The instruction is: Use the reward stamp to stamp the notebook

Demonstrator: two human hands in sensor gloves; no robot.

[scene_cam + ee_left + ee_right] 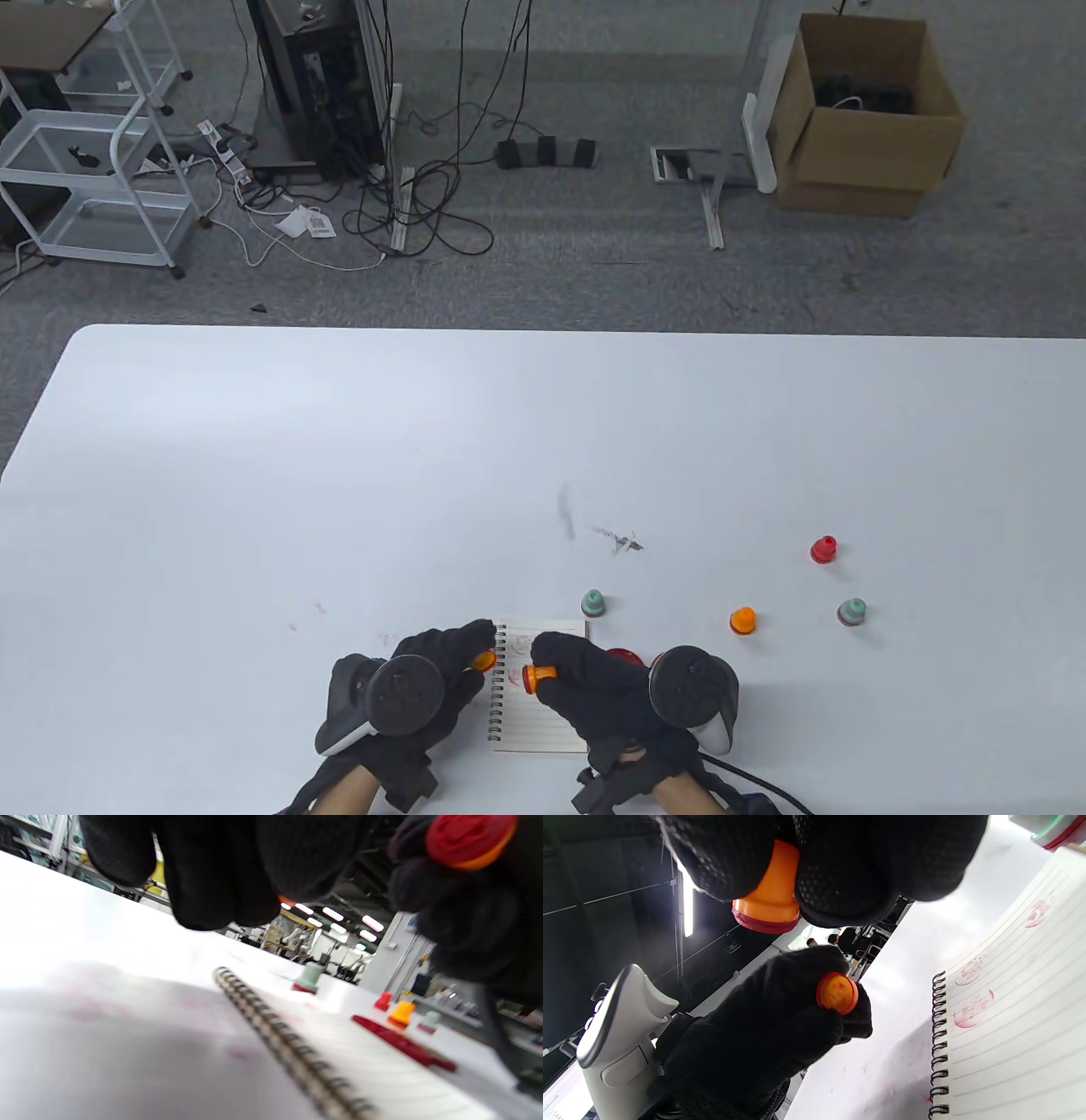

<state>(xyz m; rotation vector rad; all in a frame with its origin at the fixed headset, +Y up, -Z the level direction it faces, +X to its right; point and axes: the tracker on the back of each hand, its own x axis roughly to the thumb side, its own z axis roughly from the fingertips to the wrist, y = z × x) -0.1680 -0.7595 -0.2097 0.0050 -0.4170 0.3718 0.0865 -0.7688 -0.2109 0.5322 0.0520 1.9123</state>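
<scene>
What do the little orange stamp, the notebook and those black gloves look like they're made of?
The orange stamp looks like smooth moulded plastic with a faint sheen; its red rim may be a rubbery inked pad. The notebook is matt lined paper that has taken red ink prints, bound by a dark wire spiral, probably coated metal. The right hand wears a knitted fabric glove; fine grip dots show on its fingers.

**Both hands low at the near edge, fingers curled**

Your left hand (424,679) sits knuckles up, fingers bent in and pinching something small at the tips. Your right hand (594,683) is just beside it, also curled tight, with its fingers (840,861) clamped round a small piece.
</scene>
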